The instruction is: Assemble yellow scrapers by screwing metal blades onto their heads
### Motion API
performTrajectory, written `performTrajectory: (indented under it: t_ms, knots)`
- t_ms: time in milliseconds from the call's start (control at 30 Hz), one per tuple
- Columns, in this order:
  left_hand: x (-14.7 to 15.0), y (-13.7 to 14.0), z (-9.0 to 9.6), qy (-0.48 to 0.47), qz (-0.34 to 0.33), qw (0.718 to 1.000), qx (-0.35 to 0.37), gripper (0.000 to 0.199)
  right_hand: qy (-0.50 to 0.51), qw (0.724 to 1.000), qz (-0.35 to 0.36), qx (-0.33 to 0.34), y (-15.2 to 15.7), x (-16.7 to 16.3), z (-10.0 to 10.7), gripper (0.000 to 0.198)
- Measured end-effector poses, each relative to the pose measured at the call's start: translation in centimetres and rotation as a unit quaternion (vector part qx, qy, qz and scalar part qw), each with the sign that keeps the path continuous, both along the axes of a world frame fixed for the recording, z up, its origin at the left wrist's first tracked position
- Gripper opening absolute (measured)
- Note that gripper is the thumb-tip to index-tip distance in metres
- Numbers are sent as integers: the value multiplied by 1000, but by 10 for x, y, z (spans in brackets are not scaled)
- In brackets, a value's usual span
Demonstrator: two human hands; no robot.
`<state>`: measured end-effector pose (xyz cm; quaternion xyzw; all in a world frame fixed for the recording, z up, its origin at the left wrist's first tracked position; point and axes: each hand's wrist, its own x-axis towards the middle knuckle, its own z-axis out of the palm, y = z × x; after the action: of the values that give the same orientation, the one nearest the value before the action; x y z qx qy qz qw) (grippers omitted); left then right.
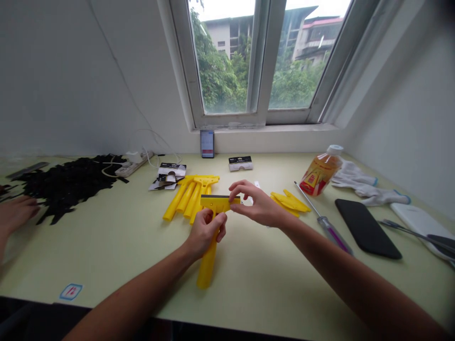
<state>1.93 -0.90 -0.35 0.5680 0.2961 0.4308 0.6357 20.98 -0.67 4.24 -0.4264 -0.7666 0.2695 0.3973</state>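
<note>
A yellow scraper with a wide head is held up over the table, its handle pointing down toward me. My left hand is closed round its neck, just under the head. At the head's right end, my right hand pinches the edge between thumb and fingers. A thin dark strip runs along the top of the head. Behind it, several yellow scrapers lie in a row. Flat yellow plastic pieces lie right of my right hand.
Black strips are heaped at left, beside another person's hand. Card packaging and a propped phone stand behind. At right are a screwdriver, a bottle, a black phone, white gloves and tweezers.
</note>
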Motion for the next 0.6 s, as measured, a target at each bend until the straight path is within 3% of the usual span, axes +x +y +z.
performTrajectory:
  t_ms: [100,233,600]
  knots:
    - [0,-1,1,9,0,1000,7,26,68,995,30,-67,3,-2,-5,15]
    - [-1,1,1,20,-9,1000,6,26,181,968,82,-152,5,-7,-15,31]
    - [1,4,1,40,-11,999,-19,28,226,951,78,-195,10,-12,-20,37]
